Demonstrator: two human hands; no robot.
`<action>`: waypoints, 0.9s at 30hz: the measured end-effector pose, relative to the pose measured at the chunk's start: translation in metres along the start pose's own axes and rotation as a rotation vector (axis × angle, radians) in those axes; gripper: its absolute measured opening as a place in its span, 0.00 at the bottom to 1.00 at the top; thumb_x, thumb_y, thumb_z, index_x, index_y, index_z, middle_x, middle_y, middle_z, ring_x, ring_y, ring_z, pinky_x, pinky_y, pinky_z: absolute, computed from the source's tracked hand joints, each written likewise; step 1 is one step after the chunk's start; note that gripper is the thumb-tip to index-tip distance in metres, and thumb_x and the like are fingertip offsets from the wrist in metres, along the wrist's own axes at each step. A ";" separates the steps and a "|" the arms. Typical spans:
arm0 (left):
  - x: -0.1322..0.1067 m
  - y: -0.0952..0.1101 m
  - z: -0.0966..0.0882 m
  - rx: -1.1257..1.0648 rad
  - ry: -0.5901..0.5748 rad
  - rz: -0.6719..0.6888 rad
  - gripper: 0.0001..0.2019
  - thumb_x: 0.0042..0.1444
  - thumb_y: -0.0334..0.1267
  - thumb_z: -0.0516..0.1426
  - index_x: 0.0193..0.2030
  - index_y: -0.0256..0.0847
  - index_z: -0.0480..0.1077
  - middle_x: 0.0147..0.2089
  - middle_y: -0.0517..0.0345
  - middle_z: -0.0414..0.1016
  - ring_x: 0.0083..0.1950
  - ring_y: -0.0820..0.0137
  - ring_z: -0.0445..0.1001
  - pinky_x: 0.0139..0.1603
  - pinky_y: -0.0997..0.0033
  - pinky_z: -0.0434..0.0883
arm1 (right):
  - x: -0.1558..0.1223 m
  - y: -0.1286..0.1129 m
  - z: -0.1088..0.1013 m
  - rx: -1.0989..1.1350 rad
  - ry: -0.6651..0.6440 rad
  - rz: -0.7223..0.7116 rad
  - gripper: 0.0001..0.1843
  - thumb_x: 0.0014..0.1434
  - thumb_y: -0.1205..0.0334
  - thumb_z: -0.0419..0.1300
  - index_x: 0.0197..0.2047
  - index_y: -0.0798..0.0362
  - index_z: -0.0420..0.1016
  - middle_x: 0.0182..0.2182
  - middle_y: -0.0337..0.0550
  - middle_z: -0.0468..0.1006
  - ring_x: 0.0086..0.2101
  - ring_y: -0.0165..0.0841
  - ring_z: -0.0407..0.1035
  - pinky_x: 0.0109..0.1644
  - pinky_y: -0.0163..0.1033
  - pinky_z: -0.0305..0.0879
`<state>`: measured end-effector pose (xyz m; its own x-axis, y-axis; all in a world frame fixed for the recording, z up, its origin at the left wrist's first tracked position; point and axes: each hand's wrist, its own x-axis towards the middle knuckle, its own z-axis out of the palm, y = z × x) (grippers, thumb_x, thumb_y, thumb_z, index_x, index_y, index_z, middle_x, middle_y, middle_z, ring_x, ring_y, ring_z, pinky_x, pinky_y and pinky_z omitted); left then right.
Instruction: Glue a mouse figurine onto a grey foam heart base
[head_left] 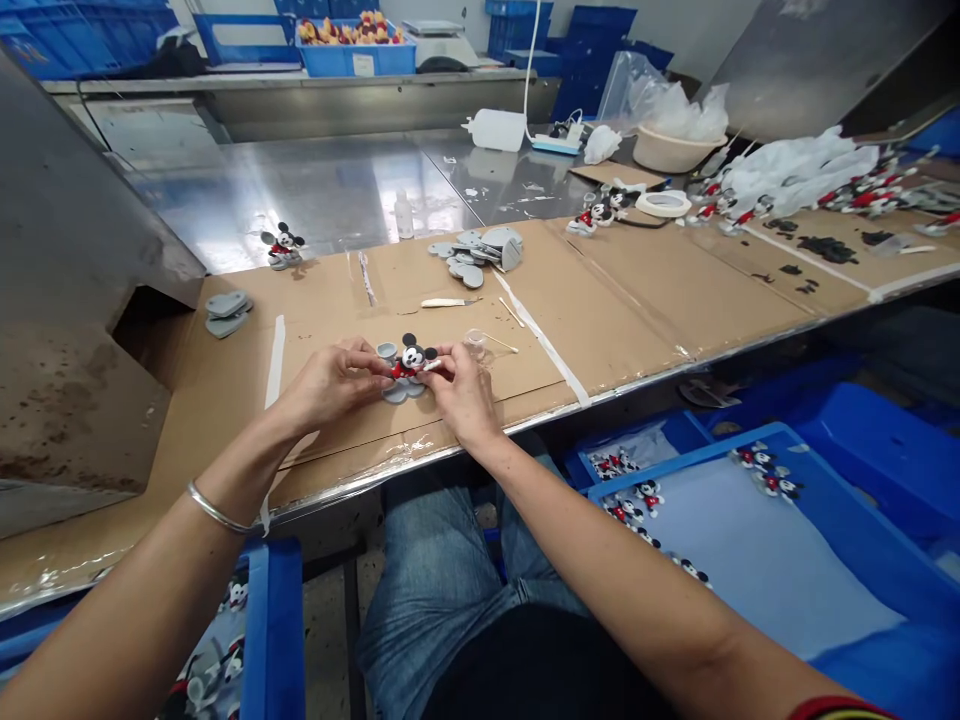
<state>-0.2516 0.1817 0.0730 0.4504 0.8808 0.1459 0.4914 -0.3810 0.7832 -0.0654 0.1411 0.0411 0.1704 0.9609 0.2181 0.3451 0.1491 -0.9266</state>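
Observation:
A small Mickey Mouse figurine with a red body and black ears stands upright on a grey base on the cardboard-covered bench. My left hand pinches it from the left, beside a small grey cup-like part. From the right, my right hand has its fingers closed on the figurine's other side. Some of the fingertips are hidden behind it. Just right of my right hand lie a small clear dish and a cotton swab.
A craft knife lies beyond my hands, near a pile of grey bases. Another figurine stands at the back left by stacked grey bases. A blue tray with figurines sits below the bench at right. A metal housing rises at left.

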 end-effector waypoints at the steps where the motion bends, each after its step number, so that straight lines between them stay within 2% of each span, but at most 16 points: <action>1: 0.000 -0.001 0.000 -0.009 0.001 -0.002 0.09 0.49 0.44 0.62 0.32 0.42 0.80 0.31 0.58 0.68 0.34 0.68 0.66 0.39 0.63 0.62 | 0.000 0.000 0.000 0.001 -0.004 -0.001 0.13 0.56 0.73 0.65 0.40 0.49 0.68 0.34 0.34 0.81 0.40 0.36 0.74 0.46 0.40 0.66; 11: -0.010 -0.005 0.008 -0.106 0.027 0.012 0.06 0.53 0.41 0.63 0.37 0.47 0.80 0.36 0.59 0.69 0.38 0.70 0.68 0.40 0.69 0.65 | 0.001 0.002 0.002 0.003 0.001 -0.028 0.15 0.56 0.75 0.66 0.39 0.49 0.67 0.34 0.34 0.81 0.40 0.35 0.75 0.46 0.40 0.67; 17: -0.012 -0.009 0.007 -0.093 0.035 0.010 0.06 0.52 0.43 0.65 0.37 0.50 0.81 0.36 0.59 0.69 0.39 0.68 0.67 0.43 0.66 0.64 | 0.001 0.002 0.002 0.007 -0.011 -0.025 0.15 0.56 0.76 0.66 0.39 0.49 0.66 0.34 0.33 0.81 0.40 0.35 0.75 0.45 0.39 0.68; 24: -0.009 -0.010 0.006 -0.053 0.059 0.008 0.05 0.50 0.43 0.65 0.35 0.52 0.81 0.29 0.59 0.65 0.36 0.65 0.64 0.42 0.62 0.63 | 0.001 -0.001 0.001 0.010 -0.024 -0.006 0.15 0.57 0.76 0.66 0.39 0.49 0.66 0.34 0.33 0.81 0.39 0.34 0.75 0.44 0.38 0.68; 27: -0.010 -0.009 0.007 -0.024 0.065 0.017 0.04 0.51 0.43 0.65 0.34 0.52 0.81 0.29 0.59 0.65 0.37 0.64 0.63 0.41 0.61 0.61 | 0.001 -0.002 0.000 0.004 -0.021 -0.008 0.16 0.57 0.77 0.66 0.39 0.50 0.66 0.34 0.33 0.81 0.39 0.34 0.75 0.43 0.38 0.68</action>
<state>-0.2554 0.1741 0.0607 0.4092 0.8908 0.1976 0.4655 -0.3900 0.7945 -0.0662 0.1414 0.0429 0.1479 0.9644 0.2193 0.3431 0.1579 -0.9259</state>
